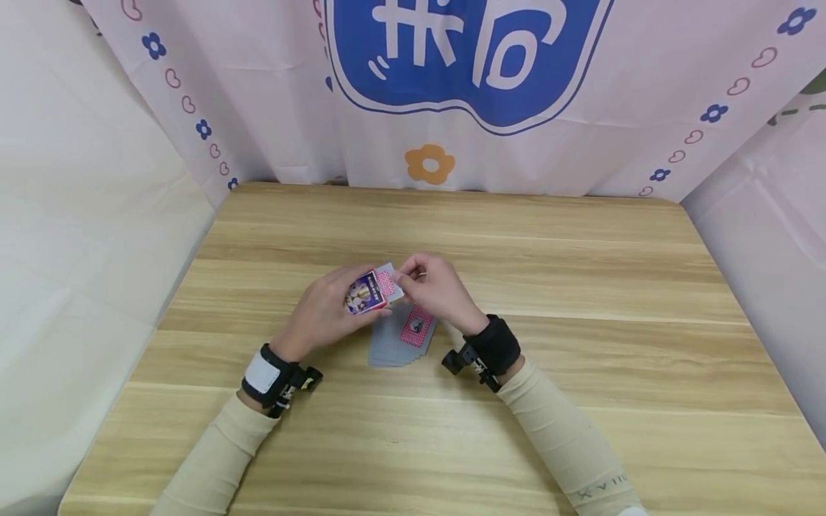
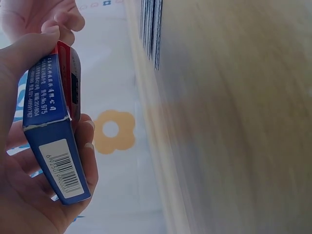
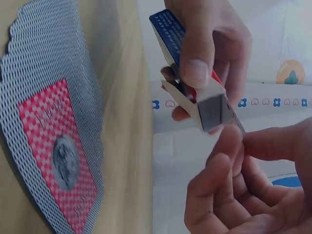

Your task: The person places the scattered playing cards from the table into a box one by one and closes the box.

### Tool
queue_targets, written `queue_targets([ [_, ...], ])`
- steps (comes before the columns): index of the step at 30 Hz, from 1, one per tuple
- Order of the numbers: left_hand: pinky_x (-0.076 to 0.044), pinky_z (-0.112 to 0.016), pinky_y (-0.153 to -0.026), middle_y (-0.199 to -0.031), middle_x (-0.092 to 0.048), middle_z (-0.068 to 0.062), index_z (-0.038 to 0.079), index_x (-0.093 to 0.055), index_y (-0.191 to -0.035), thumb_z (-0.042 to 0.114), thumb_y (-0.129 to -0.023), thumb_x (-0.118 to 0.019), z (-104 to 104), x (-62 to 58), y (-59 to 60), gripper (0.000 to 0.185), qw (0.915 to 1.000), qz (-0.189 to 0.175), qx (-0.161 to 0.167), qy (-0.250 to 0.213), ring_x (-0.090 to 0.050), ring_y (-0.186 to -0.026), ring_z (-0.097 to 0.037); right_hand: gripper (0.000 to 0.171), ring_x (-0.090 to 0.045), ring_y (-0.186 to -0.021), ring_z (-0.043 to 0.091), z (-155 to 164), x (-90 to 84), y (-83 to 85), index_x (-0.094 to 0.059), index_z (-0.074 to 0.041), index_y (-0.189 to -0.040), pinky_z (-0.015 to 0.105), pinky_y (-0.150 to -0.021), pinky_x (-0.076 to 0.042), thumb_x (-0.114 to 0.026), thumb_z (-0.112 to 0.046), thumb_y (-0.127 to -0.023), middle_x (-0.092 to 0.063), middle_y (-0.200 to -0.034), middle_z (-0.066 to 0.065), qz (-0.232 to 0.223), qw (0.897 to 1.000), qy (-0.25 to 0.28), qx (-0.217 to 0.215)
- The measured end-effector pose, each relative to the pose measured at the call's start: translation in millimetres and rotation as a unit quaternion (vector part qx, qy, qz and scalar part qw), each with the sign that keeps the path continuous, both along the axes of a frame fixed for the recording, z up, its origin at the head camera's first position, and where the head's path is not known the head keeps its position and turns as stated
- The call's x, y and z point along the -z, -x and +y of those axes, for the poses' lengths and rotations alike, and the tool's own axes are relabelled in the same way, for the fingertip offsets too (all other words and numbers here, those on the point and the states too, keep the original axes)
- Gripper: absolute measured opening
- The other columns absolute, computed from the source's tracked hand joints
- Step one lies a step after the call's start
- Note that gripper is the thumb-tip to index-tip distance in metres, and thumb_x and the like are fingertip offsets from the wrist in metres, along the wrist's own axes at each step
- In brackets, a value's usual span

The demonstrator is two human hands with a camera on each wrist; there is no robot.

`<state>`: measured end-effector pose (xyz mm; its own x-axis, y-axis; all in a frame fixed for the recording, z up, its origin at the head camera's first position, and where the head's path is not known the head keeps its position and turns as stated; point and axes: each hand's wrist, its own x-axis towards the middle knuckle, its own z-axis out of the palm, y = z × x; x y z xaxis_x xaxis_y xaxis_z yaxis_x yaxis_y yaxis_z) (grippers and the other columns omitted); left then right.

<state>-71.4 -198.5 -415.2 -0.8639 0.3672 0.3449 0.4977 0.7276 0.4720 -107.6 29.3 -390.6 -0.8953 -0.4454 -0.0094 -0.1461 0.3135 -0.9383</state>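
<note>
One card box (image 1: 363,294) sits in the left hand (image 1: 325,307), gripped between thumb and fingers, probably so its mouth (image 3: 212,113) is clear toward the right hand (image 1: 442,290), which pinches the edge of a patterned card (image 1: 387,281) jutting out. Both hands are raised, which likely keeps the box off the card fan (image 1: 392,347) lying on the surface (image 1: 548,272) beneath and between them. From the head view, box front and fan show together, but the mouth is hard to read; the right wrist view looks into it, past a pale flap (image 3: 184,105). Only the left wrist view shows the barcode (image 2: 63,170), on the end away from the right hand. How many cards are inside cannot be told.
</note>
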Motion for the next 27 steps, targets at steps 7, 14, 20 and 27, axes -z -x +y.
queue_targets([
  [7, -0.061, -0.041, -0.080, -0.126, -0.073, -0.019, 0.002, -0.062, -0.140, 0.039, -0.081, -0.092, 0.8, 3.8, -0.7, 0.076, 0.9998, 0.011, 0.015, 0.002, -0.073, -0.102, -0.026, 0.008, -0.065, -0.069, 0.011, -9.6, 7.7, -6.5, -0.070, -0.002, -0.099, 0.023, -0.062, -0.055, -0.071, -0.010, -0.100, -0.071, -0.090, 0.011, 0.043, 0.999, -0.006, -0.026],
  [14, -0.061, -0.042, -0.079, -0.124, -0.073, -0.019, 0.002, -0.062, -0.140, 0.040, -0.080, -0.093, 0.6, 1.9, -0.9, 0.078, 1.0000, 0.004, 0.005, -0.002, -0.072, -0.099, -0.026, 0.017, -0.072, -0.085, 0.037, 0.3, 6.1, 0.9, -0.073, -0.002, -0.110, 0.028, -0.069, -0.057, -0.065, -0.015, -0.105, -0.073, -0.098, 0.018, 0.035, 0.998, -0.015, -0.052],
  [20, -0.061, -0.046, -0.083, -0.124, -0.073, -0.020, 0.002, -0.061, -0.141, 0.040, -0.080, -0.093, -0.1, -0.9, -1.3, 0.079, 1.0000, -0.001, -0.008, 0.005, -0.072, -0.100, -0.028, 0.020, -0.061, -0.071, 0.018, 20.1, 5.0, 12.0, -0.070, -0.006, -0.091, 0.025, -0.062, -0.046, -0.076, -0.023, -0.097, -0.066, -0.083, 0.005, 0.052, 0.980, -0.188, -0.042],
  [27, -0.060, -0.045, -0.086, -0.128, -0.072, -0.018, 0.006, -0.060, -0.144, 0.042, -0.082, -0.090, -0.5, -0.5, -1.1, 0.078, 0.9998, -0.013, -0.009, 0.013, -0.070, -0.102, -0.026, 0.049, -0.043, -0.067, 0.013, 18.6, 12.6, 12.8, -0.054, -0.011, -0.080, 0.027, -0.056, -0.030, -0.092, -0.042, -0.079, -0.045, -0.077, -0.003, 0.008, 0.927, -0.357, -0.115],
])
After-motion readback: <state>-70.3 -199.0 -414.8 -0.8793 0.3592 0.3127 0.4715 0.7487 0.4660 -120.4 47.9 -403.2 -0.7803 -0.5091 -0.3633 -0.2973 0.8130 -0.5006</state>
